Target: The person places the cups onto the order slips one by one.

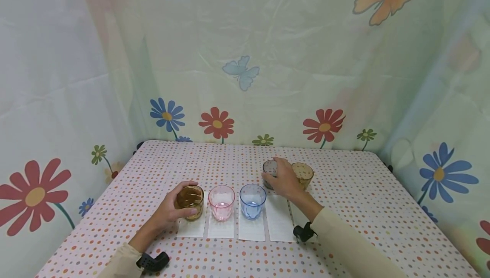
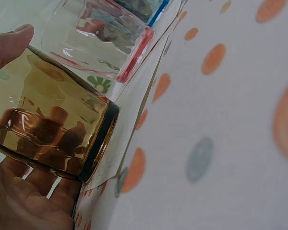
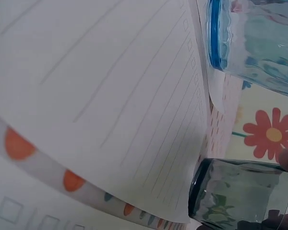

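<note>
My left hand curls round an amber glass, thumb on the near side and fingers behind it. That glass stands upright on the leftmost paper strip, its base against the paper in the left wrist view. Farther back, my right hand grips a grey glass near its rim, beyond the paper strips. In the right wrist view the grey glass shows its dark base, with fingertips at its upper part. A yellowish glass stands right of my right hand, partly hidden by it.
Between the hands, a pink glass and a blue glass stand on their own white paper strips. More ruled paper strips lie to the right, partly under the right forearm. A dotted cloth covers the table, with a flowered curtain behind.
</note>
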A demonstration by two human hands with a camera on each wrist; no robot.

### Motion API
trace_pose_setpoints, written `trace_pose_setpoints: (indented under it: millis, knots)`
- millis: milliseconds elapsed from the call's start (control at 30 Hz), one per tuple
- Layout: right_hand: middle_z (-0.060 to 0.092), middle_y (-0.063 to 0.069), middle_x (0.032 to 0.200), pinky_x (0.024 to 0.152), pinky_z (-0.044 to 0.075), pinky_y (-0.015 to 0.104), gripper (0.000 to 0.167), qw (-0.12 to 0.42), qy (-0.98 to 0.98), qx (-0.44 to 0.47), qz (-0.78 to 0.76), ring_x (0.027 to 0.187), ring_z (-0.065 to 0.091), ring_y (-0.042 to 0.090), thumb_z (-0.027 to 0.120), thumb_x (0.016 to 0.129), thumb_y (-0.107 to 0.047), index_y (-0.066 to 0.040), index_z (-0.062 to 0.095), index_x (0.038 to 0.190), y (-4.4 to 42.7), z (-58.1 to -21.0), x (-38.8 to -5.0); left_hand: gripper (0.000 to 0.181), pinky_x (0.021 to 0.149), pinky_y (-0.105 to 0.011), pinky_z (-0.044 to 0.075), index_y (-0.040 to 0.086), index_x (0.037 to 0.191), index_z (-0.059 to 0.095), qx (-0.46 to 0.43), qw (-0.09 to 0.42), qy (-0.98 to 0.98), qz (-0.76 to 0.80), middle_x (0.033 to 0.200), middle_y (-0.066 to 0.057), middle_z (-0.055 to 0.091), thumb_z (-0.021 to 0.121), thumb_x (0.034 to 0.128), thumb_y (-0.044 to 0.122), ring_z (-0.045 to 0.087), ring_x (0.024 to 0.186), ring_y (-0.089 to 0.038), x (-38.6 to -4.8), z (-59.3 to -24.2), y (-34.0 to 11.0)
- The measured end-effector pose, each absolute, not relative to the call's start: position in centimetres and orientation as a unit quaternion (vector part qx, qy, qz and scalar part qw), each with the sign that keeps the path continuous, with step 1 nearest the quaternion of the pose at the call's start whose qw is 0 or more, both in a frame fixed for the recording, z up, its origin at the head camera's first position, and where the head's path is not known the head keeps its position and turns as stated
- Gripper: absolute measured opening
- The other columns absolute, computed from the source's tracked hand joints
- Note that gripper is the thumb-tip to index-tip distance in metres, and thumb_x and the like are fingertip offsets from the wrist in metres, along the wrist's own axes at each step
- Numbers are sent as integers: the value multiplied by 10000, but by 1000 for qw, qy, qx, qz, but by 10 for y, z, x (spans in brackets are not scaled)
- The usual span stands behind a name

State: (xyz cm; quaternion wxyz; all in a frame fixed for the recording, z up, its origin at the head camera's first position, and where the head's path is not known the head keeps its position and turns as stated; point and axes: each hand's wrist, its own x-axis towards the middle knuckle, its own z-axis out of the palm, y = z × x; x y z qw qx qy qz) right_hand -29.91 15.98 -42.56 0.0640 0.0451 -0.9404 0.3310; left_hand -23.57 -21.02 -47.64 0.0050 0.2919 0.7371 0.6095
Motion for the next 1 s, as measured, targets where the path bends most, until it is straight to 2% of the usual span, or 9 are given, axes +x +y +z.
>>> trace_pose_setpoints:
  millis: [267, 633, 1000]
  knots:
    - [281, 237, 1609, 1149, 326, 609, 829, 59, -940, 37, 335, 1453, 326, 436, 673, 967, -362, 16, 258, 1576, 159, -427, -301, 645, 1006, -343, 516, 92, 1478, 430, 281, 8, 740, 611, 1361, -203, 549, 718, 902, 67, 595, 1219, -334, -235, -477, -209]
    - [286, 236, 1604, 1129, 352, 615, 825, 57, -942, 25, 328, 1444, 345, 437, 672, 967, -376, 9, 269, 1575, 156, -427, -300, 646, 1007, -353, 516, 99, 1479, 433, 280, 6, 742, 609, 1363, -198, 552, 721, 902, 71, 591, 1220, -355, -235, -476, -209]
    - [302, 231, 1590, 1121, 372, 602, 823, 59, -939, 21, 339, 1427, 369, 426, 683, 964, -367, 12, 278, 1571, 155, -427, -301, 664, 1016, -312, 507, 85, 1485, 425, 286, 8, 734, 616, 1348, -207, 563, 728, 897, 37, 615, 1205, -261, -235, -477, -210]
